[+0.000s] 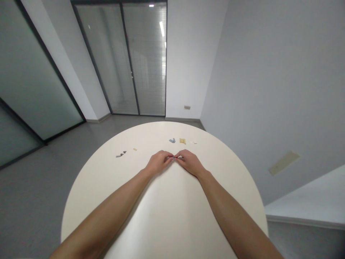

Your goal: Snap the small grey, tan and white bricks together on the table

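Note:
My left hand [161,160] and my right hand [188,162] meet over the middle of the round table, fingertips pinched together. Between them is a tiny bluish-grey piece [174,157], mostly covered by the fingers and too small to make out in kind. Just beyond the hands lie a little group of blue-grey pieces [172,140], a group of yellow pieces [182,141] and some white pieces [193,142]. Off to the left are several dark grey pieces [121,154] and a single tan piece [135,149].
The white round table [167,223] reaches from under my forearms to its curved far edge. A grey wall [269,90] stands close on the right. Glass doors [145,61] with dark frames are at the back, and a frosted panel [32,79] is on the left.

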`<action>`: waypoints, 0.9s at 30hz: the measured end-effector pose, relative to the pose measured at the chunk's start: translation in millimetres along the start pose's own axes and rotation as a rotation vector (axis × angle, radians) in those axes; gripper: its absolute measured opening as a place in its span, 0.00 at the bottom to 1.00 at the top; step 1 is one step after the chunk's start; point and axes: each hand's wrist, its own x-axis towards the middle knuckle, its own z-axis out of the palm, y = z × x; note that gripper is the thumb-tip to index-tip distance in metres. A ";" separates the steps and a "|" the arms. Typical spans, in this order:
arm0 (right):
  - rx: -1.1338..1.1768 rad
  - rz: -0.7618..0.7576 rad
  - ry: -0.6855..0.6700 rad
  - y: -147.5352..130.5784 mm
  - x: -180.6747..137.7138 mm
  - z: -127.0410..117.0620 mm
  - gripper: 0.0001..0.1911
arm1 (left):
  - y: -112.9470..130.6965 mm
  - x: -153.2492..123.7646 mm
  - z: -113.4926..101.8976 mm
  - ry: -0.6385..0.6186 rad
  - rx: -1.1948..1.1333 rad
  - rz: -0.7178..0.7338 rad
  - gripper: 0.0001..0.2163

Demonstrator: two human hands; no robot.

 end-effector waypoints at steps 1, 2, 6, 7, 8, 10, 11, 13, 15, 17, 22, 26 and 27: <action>0.002 0.005 -0.001 -0.1 0.0 0.0 0.04 | -0.1 0.0 -0.1 -0.002 -0.002 -0.003 0.14; 0.005 0.009 -0.003 -0.2 0.0 -0.1 0.04 | -0.3 -0.1 -0.1 -0.002 -0.004 -0.006 0.14; 0.014 0.032 -0.010 -1.7 0.3 -0.7 0.05 | -2.5 -0.1 1.5 0.004 -0.014 -0.002 0.13; 0.014 0.038 -0.010 -2.0 0.3 -0.9 0.05 | -3.1 0.0 2.2 0.004 -0.017 -0.002 0.12; 0.013 0.045 -0.010 -2.3 0.3 -1.0 0.05 | -3.6 0.1 2.7 0.004 -0.020 -0.003 0.12; 0.010 0.053 -0.014 -2.9 0.3 -1.1 0.05 | -4.1 0.3 3.4 0.002 -0.027 -0.006 0.11; 0.009 0.056 -0.018 -3.2 0.2 -1.3 0.05 | -4.0 0.4 3.5 0.000 -0.030 -0.007 0.11; 0.010 0.058 -0.025 -4.1 -0.1 -1.8 0.04 | -3.4 0.6 2.9 -0.003 -0.034 -0.007 0.10; 0.014 0.061 -0.026 -5.3 -0.4 -2.6 0.04 | -2.5 0.5 1.8 -0.004 -0.037 -0.004 0.10; 0.017 0.068 -0.024 -6.3 -0.6 -3.5 0.04 | -1.8 0.3 0.5 -0.002 -0.043 0.000 0.10; 0.018 0.081 -0.028 -6.7 -0.4 -4.2 0.05 | -1.4 0.0 0.0 0.010 -0.063 0.004 0.11; 0.008 0.078 -0.036 -5.7 0.1 -3.4 0.05 | -1.3 0.0 0.6 0.026 -0.078 0.012 0.11; 0.006 0.077 -0.035 -5.5 0.1 -3.2 0.05 | -1.1 0.0 0.5 0.025 -0.080 0.014 0.11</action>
